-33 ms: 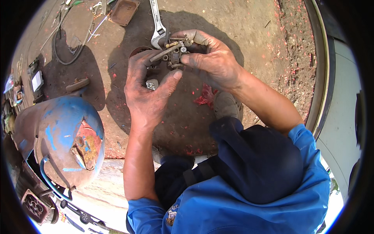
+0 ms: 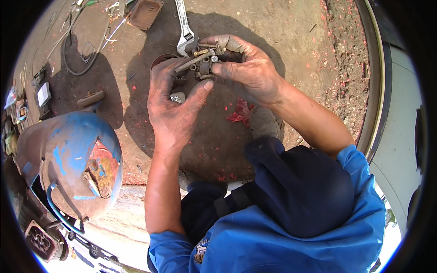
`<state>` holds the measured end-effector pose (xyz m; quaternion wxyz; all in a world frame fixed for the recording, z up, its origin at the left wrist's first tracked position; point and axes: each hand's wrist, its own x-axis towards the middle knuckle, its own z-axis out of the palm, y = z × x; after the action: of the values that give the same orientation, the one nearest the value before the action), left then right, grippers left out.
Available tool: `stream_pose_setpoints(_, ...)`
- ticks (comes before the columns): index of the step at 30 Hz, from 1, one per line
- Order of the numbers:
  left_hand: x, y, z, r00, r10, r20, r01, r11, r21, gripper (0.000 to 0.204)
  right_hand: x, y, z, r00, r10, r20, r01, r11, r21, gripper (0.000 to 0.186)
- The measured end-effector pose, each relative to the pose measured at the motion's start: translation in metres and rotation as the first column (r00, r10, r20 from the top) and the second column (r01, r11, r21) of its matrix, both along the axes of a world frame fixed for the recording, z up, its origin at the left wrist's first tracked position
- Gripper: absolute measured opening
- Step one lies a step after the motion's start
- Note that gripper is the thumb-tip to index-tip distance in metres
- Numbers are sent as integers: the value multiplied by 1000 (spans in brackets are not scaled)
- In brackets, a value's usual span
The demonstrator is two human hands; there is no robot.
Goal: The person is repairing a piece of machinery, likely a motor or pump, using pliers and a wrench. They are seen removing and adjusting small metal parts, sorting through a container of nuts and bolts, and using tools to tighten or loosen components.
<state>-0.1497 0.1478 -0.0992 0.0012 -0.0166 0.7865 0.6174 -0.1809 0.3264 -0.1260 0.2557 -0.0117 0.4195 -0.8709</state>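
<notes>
My left hand [image 2: 168,109] and my right hand [image 2: 250,77] grip a small cluster of dirty metal fittings, bolts and nuts [image 2: 203,63] near the upper middle. The left fingers curl round its left side, with the thumb raised below it; the right thumb presses on its right side. An adjustable wrench [image 2: 185,34] lies just above the cluster, its head partly behind it. A silvery crumpled item [image 2: 177,97] shows under my left hand, too hidden to identify. A rusty round piece behind the left fingers is mostly covered.
A worn blue metal tank [image 2: 68,150] stands at the lower left. Hoses, a rusty tray [image 2: 144,13] and assorted parts lie along the upper left. A red scrap [image 2: 239,110] is by my shoe [image 2: 261,123]. A ledge and a pale panel [image 2: 393,118] border the right.
My left hand has shifted very slightly to the right. Otherwise the view looks the same.
</notes>
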Motion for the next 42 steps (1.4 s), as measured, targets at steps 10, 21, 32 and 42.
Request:
stream_pose_setpoints(10,2,2,-8,930,-105,-351,-11,949,-315,32,6,-2,12,995,-8,97,28,978,-206,42)
stream_pose_setpoints(21,8,8,-7,833,-134,-536,-112,909,-402,45,4,1,11,993,33,113,33,843,-536,46)
stream_pose_setpoints(32,12,8,-8,798,-167,-579,-119,899,-422,46,0,1,13,987,119,109,-56,886,-460,53)
stream_pose_setpoints(42,7,3,-9,783,-184,-595,-133,884,-448,45,3,-3,14,987,116,109,-78,950,-301,54)
